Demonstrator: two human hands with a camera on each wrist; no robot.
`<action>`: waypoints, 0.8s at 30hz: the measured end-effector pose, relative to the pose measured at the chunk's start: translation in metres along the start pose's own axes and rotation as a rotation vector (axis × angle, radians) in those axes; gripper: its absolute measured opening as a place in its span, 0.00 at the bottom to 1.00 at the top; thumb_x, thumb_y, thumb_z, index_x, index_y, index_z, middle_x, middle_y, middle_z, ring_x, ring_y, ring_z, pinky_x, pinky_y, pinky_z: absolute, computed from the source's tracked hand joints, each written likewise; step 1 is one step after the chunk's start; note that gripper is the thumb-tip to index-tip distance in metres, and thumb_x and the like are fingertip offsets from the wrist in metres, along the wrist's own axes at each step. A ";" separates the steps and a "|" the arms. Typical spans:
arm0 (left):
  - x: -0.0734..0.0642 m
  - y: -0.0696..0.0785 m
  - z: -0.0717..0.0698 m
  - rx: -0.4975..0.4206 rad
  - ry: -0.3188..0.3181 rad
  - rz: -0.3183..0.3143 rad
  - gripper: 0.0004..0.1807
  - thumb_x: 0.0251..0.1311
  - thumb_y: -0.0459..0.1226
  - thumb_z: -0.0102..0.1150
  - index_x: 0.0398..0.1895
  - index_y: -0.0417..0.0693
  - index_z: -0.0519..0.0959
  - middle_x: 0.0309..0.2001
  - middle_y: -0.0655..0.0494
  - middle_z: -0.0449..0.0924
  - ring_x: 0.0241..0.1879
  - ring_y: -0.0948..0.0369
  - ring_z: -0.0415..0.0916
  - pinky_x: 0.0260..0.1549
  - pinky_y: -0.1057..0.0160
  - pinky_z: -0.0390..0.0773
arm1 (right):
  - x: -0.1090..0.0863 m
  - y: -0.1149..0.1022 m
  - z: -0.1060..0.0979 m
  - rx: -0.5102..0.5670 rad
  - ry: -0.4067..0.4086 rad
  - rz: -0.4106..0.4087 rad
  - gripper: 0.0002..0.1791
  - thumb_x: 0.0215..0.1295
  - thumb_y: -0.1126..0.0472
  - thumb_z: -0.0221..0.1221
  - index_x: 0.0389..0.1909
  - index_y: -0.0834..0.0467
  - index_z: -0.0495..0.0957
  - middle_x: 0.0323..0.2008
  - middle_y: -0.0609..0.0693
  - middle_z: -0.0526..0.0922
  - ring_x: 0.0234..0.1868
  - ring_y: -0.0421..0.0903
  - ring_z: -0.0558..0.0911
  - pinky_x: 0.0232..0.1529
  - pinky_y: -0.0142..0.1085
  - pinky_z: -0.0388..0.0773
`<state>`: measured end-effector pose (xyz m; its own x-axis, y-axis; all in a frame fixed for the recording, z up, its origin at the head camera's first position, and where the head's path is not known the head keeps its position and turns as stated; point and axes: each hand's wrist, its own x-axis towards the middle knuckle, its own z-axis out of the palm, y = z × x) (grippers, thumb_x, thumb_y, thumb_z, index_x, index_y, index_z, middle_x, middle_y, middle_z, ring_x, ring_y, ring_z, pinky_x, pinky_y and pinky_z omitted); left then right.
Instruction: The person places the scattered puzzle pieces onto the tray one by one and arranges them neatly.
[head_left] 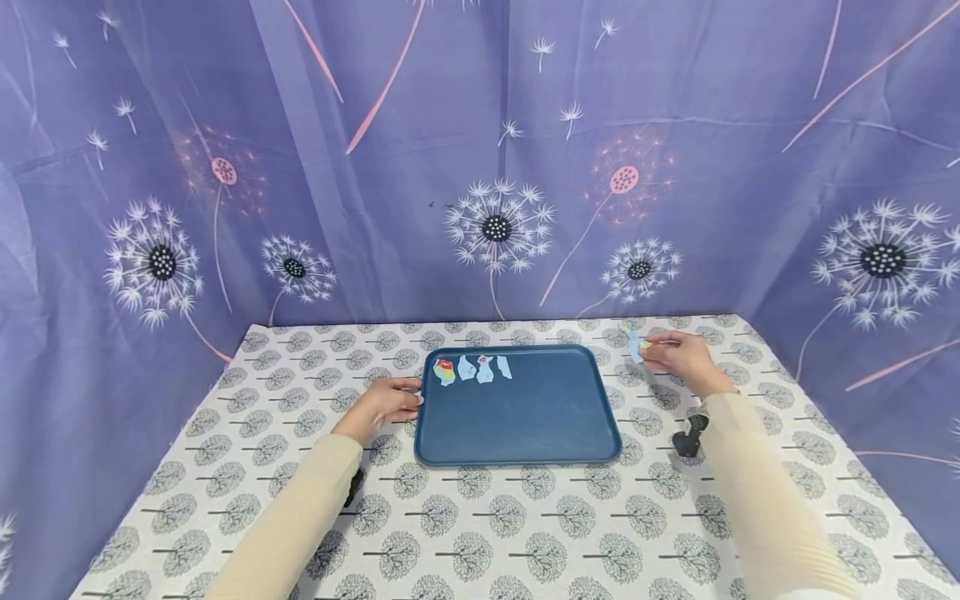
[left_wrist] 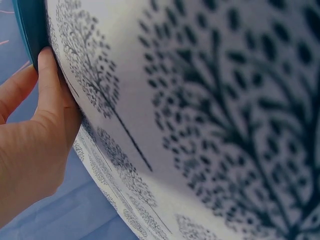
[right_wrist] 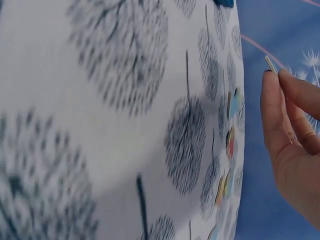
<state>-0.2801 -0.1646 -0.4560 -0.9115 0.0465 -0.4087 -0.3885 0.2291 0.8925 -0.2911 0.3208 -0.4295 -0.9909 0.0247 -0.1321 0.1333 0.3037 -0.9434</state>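
Observation:
My right hand (head_left: 681,360) is raised near the table's far right, pinching a thin light-blue flat piece (head_left: 634,347) between thumb and fingertips. Edge-on, that piece (right_wrist: 270,63) is a narrow strip in the right wrist view. My left hand (head_left: 386,405) touches the left rim of a dark blue tray (head_left: 517,461) with extended fingers; the left wrist view has them against the tray's edge (left_wrist: 31,30). Along the tray's upper left lie a yellow, red and blue piece (head_left: 444,372), a pale blue one (head_left: 467,367), a pale blue one with red (head_left: 484,371) and a narrow pale one (head_left: 504,367).
Several colourful pieces (right_wrist: 230,142) lie on the tablecloth in the right wrist view, mostly hidden by my hand in the head view. The tablecloth (head_left: 472,554) has a grey tree print. A purple dandelion curtain (head_left: 390,250) hangs behind the table and along its sides.

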 end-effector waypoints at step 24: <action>0.000 -0.001 0.000 -0.012 -0.001 0.015 0.26 0.57 0.20 0.56 0.62 0.30 0.70 0.47 0.35 0.79 0.32 0.60 0.81 0.40 0.62 0.86 | 0.030 -0.023 0.082 0.160 -0.085 -0.007 0.26 0.62 0.73 0.59 0.60 0.76 0.65 0.42 0.57 0.78 0.36 0.42 0.85 0.49 0.37 0.83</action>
<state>-0.2799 -0.1651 -0.4564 -0.9169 0.0511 -0.3959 -0.3768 0.2167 0.9006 -0.3225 0.2363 -0.4362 -0.9878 -0.0591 -0.1440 0.1340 0.1481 -0.9799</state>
